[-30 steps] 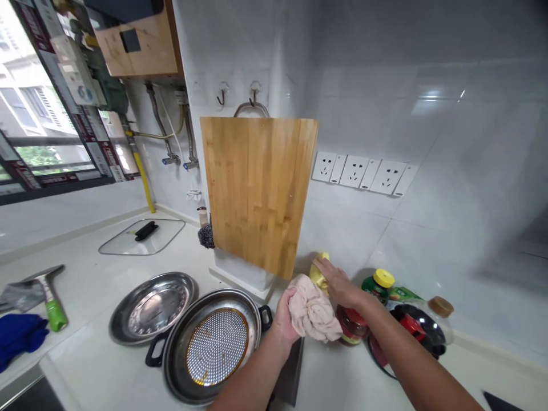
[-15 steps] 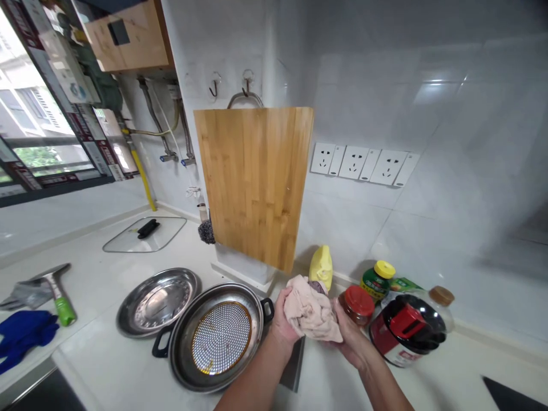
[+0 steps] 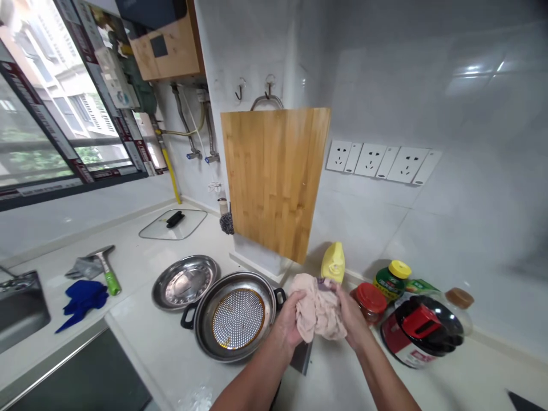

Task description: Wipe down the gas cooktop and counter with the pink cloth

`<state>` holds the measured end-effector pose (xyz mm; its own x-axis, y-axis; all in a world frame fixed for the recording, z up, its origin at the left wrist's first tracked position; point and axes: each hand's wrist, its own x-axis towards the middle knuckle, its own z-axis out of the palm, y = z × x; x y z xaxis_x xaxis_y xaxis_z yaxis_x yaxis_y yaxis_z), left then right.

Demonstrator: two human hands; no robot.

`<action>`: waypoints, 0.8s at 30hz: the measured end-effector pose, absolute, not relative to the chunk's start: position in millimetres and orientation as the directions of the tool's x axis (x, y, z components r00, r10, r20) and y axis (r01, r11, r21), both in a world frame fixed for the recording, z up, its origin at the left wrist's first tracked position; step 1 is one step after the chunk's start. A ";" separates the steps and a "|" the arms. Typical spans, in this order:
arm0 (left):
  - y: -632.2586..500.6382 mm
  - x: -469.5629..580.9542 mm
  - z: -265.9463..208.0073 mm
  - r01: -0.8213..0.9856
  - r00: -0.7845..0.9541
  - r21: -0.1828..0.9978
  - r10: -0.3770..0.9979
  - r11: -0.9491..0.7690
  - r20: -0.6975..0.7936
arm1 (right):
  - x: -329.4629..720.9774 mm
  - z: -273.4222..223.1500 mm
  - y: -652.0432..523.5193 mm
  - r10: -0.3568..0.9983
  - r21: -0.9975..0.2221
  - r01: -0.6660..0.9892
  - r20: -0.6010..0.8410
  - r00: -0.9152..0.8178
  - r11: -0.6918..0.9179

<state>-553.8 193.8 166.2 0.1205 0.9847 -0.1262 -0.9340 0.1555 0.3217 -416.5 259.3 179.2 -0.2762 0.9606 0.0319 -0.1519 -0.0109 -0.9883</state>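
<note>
Kitchen, head view: a white countertop [image 3: 166, 345] fills the lower half of the frame; a glossy tiled wall [image 3: 462, 125] rises at upper right, with three double-width socket panels [image 3: 372, 161] near mid-right, and a window [image 3: 92, 108] sits at upper left.
Pink cloth: the crumpled pale pink cloth [image 3: 319, 311] is right of centre in the lower frame, bunched up between the two hands.
Left hand: the left hand [image 3: 291, 319] grips the cloth's left side, thumb laid over its front.
Right hand: the right hand [image 3: 351, 317] grips the opposite side; its fingers are partly hidden by the folds.
Bottle and jars: a yellow bottle [image 3: 333, 260] stands just behind the cloth; a red-lidded jar [image 3: 370, 302] is just right of the right hand, before a green jar [image 3: 389, 285] with a yellow cap.
Cookware: a two-handled steel pan [image 3: 204, 325] lies left of the left hand, beside a shallow steel dish [image 3: 186, 282].
Cutting board: a wooden cutting board [image 3: 274, 180] hangs from a wall hook at upper centre.
Left counter: a blue cloth [image 3: 85, 299] lies near a green-handled tool [image 3: 112, 282].
</note>
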 end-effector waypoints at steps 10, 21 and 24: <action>161.1 -509.2 176.2 -0.926 0.129 0.311 0.953 0.214 -0.274 | -414.4 164.0 191.0 0.805 -0.713 0.379 0.478 -0.351 0.589; 79.0 -502.8 174.5 -0.898 -0.016 0.435 0.981 0.070 -0.193 | -384.4 140.8 135.6 0.925 -0.927 0.340 0.017 -0.379 0.156; 58.4 -511.2 157.2 -0.899 -0.079 0.438 0.979 0.011 -0.187 | -386.2 125.3 100.9 0.927 -0.947 0.292 0.012 -0.374 0.131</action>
<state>-511.2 58.4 157.2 -0.0788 0.9792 -0.1868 -0.8988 0.0113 0.4383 -386.2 100.9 125.3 -0.3744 0.9272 0.0125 0.2922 0.1308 -0.9474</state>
